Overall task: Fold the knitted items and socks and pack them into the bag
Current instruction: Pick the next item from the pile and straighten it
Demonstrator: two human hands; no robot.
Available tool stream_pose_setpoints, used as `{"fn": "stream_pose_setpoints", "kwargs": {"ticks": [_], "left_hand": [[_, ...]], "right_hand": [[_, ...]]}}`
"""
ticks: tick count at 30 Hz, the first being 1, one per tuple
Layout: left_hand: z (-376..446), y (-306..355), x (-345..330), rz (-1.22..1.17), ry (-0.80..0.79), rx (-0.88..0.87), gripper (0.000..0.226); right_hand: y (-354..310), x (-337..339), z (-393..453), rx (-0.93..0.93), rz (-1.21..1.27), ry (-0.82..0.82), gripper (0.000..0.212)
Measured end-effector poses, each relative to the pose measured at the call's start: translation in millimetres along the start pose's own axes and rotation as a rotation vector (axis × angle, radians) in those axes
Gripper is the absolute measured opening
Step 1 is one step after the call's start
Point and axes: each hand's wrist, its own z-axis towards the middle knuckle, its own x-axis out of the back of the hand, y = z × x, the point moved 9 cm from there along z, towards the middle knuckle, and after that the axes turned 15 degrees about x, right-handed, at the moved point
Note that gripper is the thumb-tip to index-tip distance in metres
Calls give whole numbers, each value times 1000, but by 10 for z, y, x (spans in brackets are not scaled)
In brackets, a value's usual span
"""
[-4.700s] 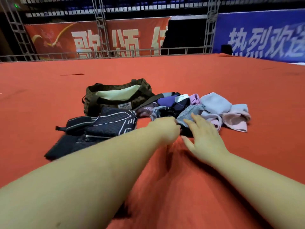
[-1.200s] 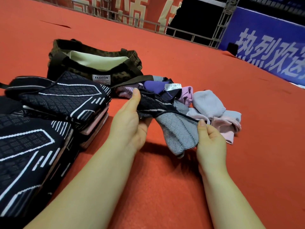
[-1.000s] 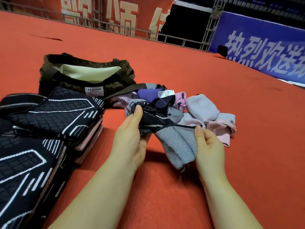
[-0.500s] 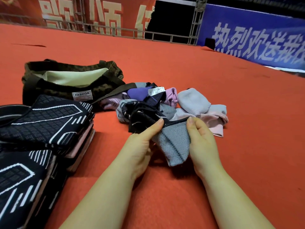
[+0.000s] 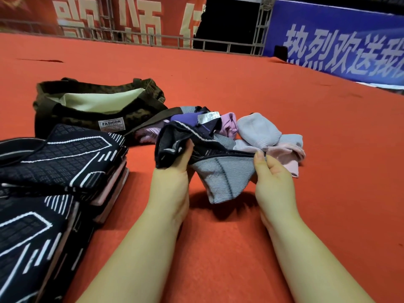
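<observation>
Just near the sock pile [image 5: 251, 132], both hands hold one grey striped sock [image 5: 223, 178] above the red carpet [image 5: 306, 101]: left hand [image 5: 172, 171] gripping its dark cuff, right hand [image 5: 271, 173] pinching the far edge. Best pulled flat and halved before going into the open bag [image 5: 98, 103], far left.

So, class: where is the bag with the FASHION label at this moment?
In the head view, the bag sits upper left on the red carpet, behind the folded dark knits, left of the sock pile.
</observation>
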Motion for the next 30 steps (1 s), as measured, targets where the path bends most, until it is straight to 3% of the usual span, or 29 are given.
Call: {"fn": "stream_pose_setpoints", "kwargs": {"ticks": [7, 15, 20, 26, 30], "left_hand": [[19, 115, 167, -191, 96, 50, 71], [73, 220, 289, -205, 127, 18, 51], [69, 135, 159, 25, 36, 12, 58], [-84, -516, -211, 253, -341, 362, 51], [-52, -601, -198, 86, -255, 393, 66]], "right_hand": [[25, 315, 98, -27, 7, 202, 29], [102, 505, 119, -39, -65, 334, 39], [38, 219, 73, -101, 79, 167, 35], [-165, -15, -5, -150, 310, 58, 28], [-170, -119, -50, -152, 274, -87, 26]]}}
